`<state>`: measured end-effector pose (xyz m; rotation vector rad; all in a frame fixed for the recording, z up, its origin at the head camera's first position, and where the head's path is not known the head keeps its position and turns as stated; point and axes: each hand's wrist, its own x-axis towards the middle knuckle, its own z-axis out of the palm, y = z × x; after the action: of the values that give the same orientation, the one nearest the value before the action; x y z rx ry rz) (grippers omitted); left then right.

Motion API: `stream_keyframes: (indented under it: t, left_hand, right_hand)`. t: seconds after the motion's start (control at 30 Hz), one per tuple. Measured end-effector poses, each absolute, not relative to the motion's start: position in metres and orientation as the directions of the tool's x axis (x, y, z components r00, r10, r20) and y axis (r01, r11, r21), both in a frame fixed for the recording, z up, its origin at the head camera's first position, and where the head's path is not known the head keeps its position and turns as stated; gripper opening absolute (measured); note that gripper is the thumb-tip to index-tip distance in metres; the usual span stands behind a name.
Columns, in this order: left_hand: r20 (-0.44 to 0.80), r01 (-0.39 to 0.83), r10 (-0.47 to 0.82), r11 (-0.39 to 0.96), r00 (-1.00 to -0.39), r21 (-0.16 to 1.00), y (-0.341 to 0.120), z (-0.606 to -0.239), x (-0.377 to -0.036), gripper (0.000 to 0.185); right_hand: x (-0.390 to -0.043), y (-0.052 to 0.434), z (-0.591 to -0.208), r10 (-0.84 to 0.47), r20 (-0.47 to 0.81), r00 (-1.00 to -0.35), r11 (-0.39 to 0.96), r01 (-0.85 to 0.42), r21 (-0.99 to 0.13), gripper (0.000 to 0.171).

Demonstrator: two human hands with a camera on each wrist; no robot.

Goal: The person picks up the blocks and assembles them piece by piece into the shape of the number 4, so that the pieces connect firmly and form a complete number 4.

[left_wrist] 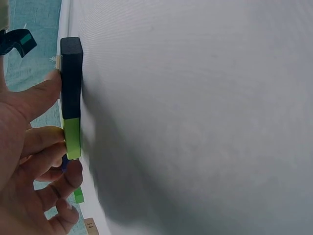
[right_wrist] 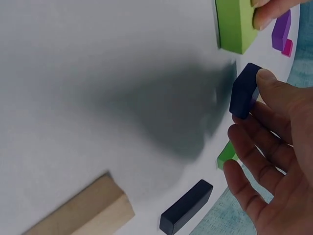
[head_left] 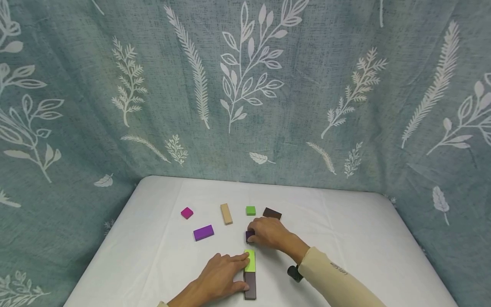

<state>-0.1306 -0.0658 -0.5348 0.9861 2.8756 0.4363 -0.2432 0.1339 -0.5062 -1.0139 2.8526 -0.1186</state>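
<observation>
My left hand (head_left: 230,275) lies low on the white table (head_left: 345,238). Its forefinger tip presses the side of a light green block (head_left: 250,261) and its thumb presses a dark brown block (head_left: 250,286); the two blocks lie end to end. In the left wrist view the thumb (left_wrist: 41,95) sits on the dark block (left_wrist: 71,78) and a finger on the green block (left_wrist: 72,137). My right hand (head_left: 258,235) pinches a small dark purple block (head_left: 249,236) just beyond the green block's far end. In the right wrist view the thumb rests on this dark purple block (right_wrist: 244,90).
Further back lie a magenta cube (head_left: 186,212), a purple block (head_left: 203,233), a tan block (head_left: 226,213), a green cube (head_left: 251,210) and another dark brown block (head_left: 272,213). A leaf-patterned curtain (head_left: 245,85) hangs behind the table.
</observation>
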Motion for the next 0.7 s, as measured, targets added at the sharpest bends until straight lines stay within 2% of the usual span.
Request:
stream_keyframes:
  t: [0.37, 0.7]
  left_hand:
    - [-0.034, 0.552, 0.588, 0.776, -0.808, 0.305, -0.064, -0.5347, -0.132, 0.068]
    - [-0.002, 0.574, 0.6, 0.765, -0.8, 0.292, -0.0651, -0.5347, -0.1318, 0.068]
  right_hand:
    - [-0.2366, 0.1284, -0.5078, -0.656, -0.084, -0.75, 0.754, -0.647, -0.11, 0.029]
    - [-0.2339, 0.1293, -0.5074, -0.662, -0.097, -0.743, 0.749, -0.653, -0.112, 0.03]
